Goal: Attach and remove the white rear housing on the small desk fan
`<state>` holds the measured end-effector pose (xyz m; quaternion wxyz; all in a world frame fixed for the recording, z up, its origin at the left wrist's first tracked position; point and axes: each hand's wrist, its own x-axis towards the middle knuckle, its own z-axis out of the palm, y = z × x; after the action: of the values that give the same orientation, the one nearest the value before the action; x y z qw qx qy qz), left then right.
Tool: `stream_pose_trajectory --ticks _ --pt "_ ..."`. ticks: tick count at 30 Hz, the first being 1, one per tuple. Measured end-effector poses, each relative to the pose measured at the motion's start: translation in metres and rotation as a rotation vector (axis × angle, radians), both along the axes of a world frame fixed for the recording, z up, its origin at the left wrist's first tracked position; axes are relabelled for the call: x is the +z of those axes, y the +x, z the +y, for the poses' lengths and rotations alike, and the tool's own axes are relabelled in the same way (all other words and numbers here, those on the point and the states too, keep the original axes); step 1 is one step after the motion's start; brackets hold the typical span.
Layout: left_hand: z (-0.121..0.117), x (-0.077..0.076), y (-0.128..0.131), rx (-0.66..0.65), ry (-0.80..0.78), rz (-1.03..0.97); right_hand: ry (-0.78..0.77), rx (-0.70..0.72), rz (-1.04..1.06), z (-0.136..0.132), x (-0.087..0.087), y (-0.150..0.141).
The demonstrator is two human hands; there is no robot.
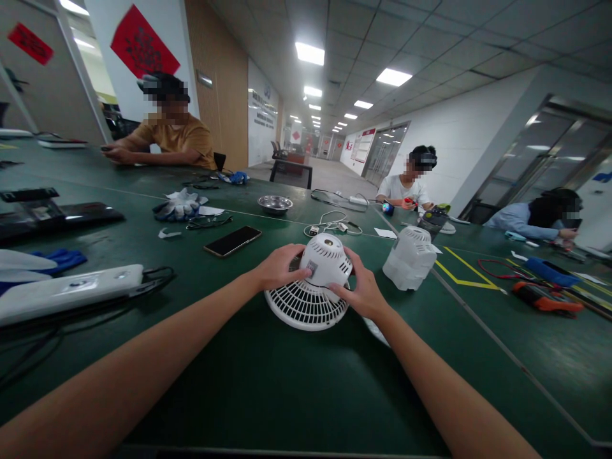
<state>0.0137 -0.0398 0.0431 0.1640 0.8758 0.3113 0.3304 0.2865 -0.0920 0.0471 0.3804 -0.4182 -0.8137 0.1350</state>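
Observation:
A white fan head rests grille-down on the green table, its rounded motor housing on top. My left hand grips the housing from the left, thumb pressed near a small label. From the right, my right hand closes round the same housing with its thumb along the lower front. Partly behind my right forearm lies a white curved piece. To the right stands a white plastic fan base. A white cable lies coiled behind the fan.
Left of the fan lie a phone, work gloves and a white power strip. A metal bowl stands farther back. On the right are an orange multimeter and a blue pouch. Several people sit around the table.

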Motion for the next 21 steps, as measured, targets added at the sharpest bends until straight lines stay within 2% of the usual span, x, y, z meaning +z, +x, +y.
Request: stream_pose_trajectory --ticks 7,21 --pt "0.006 0.004 -0.002 -0.013 -0.025 0.1 -0.075 0.041 -0.002 0.0 0.002 0.003" --pt "-0.01 0.01 0.002 0.01 -0.062 0.101 -0.169 0.074 0.019 0.004 0.004 0.01"
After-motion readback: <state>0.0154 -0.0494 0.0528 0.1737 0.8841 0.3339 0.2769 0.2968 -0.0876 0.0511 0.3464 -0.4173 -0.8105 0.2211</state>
